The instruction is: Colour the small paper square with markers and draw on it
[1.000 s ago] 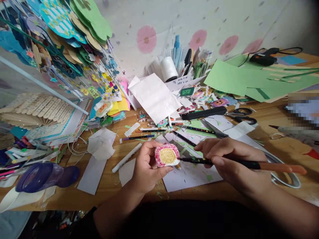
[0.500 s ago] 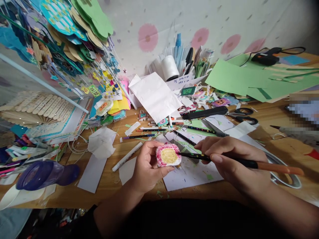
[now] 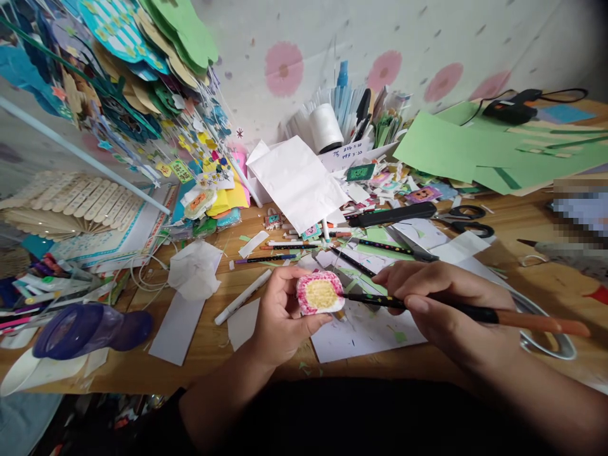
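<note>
In the head view, the person's left hand (image 3: 282,310) holds a small coloured piece (image 3: 321,293) by its left side, pinched with the thumb below and the fingers curled behind and above; the gap between them is just the piece's own width. The piece is held up in front of the table, its face a yellow middle ringed in pink with white at the edge. The right hand (image 3: 449,307) is closed around a dark spotted pen (image 3: 375,299), whose tip meets the pink border at the piece's right side.

The piece looks light, and perhaps slightly soft, with a rough face that should not slip; a hard squeeze might dent it. Its left and lower edges seem the best hold, leaving the face free. The pen looks light, stiff and smooth, best gripped along its barrel.

Around the piece, the surface is a wooden table (image 3: 204,345): a white sheet (image 3: 370,342) lies below and to its right, a white marker (image 3: 243,296) to its left, with a purple container (image 3: 90,332) farther out that way. Scissors (image 3: 463,221) and green paper (image 3: 437,145) lie beyond it to the right. Behind it all rises a wall (image 3: 332,25) patterned with pink flowers.
</note>
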`<action>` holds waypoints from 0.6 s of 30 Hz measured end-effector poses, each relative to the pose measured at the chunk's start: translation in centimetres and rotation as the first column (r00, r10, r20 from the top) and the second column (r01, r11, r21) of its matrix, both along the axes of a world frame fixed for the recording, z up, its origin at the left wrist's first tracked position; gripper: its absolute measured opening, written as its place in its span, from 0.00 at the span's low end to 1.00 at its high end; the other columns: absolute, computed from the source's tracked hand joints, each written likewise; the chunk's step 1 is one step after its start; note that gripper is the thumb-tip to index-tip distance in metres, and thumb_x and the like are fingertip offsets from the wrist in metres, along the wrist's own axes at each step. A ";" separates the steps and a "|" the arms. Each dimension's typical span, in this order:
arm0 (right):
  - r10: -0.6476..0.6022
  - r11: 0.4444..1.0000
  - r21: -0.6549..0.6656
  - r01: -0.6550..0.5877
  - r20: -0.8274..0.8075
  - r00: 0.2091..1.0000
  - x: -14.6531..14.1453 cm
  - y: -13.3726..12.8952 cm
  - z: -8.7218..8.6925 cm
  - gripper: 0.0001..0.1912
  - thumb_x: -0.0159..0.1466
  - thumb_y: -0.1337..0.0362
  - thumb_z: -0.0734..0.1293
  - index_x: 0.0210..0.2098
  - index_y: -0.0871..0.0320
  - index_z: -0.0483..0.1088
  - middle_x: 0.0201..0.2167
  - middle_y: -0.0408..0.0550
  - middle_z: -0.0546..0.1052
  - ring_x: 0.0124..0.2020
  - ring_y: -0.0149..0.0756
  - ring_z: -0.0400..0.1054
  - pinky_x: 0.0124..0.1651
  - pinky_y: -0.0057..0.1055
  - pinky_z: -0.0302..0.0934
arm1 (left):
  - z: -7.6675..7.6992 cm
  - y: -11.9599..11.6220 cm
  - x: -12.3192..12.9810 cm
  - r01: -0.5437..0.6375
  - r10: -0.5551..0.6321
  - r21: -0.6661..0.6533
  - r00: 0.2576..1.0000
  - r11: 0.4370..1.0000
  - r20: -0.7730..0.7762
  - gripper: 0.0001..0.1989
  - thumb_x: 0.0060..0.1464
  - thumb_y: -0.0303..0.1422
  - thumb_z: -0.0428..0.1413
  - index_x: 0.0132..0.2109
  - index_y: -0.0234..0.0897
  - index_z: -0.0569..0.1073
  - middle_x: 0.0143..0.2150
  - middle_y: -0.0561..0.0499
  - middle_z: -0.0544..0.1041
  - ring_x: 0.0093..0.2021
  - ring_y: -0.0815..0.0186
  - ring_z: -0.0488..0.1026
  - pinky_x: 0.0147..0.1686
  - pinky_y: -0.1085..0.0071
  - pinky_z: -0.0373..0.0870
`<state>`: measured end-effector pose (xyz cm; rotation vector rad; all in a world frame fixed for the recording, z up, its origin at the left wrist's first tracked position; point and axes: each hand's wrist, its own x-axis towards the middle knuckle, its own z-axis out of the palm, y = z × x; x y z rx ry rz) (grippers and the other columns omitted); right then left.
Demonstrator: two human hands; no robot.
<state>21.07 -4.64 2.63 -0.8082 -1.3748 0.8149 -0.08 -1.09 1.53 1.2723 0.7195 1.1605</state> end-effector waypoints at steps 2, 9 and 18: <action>0.049 0.999 0.008 -0.050 0.024 0.998 -0.1 0.0 0.2 0.06 0.62 0.65 0.67 0.28 0.53 0.73 0.20 0.42 0.73 0.25 0.34 0.69 0.41 0.40 0.69 | -0.1 0.0 0.0 -0.008 0.008 0.009 1.000 1.000 0.020 0.25 0.37 0.20 0.67 0.43 0.42 0.71 0.36 0.56 0.76 0.34 0.73 0.74 0.34 0.81 0.72; 0.004 1.000 0.000 -0.004 0.013 1.000 -0.3 -0.2 -0.1 0.04 0.61 0.66 0.67 0.29 0.53 0.73 0.21 0.43 0.74 0.29 0.36 0.71 0.41 0.38 0.69 | 0.0 0.0 -0.1 -0.033 0.033 0.038 0.999 0.999 0.006 0.25 0.37 0.21 0.68 0.43 0.42 0.70 0.36 0.56 0.77 0.34 0.71 0.75 0.33 0.79 0.72; 0.029 0.998 0.046 -0.031 0.036 0.999 -0.3 -0.3 -0.1 0.04 0.61 0.68 0.67 0.30 0.54 0.73 0.22 0.43 0.74 0.29 0.35 0.71 0.41 0.39 0.69 | -0.2 0.0 0.0 -0.035 0.034 0.028 0.999 0.999 0.036 0.26 0.37 0.19 0.67 0.43 0.42 0.70 0.36 0.57 0.76 0.34 0.73 0.75 0.34 0.80 0.72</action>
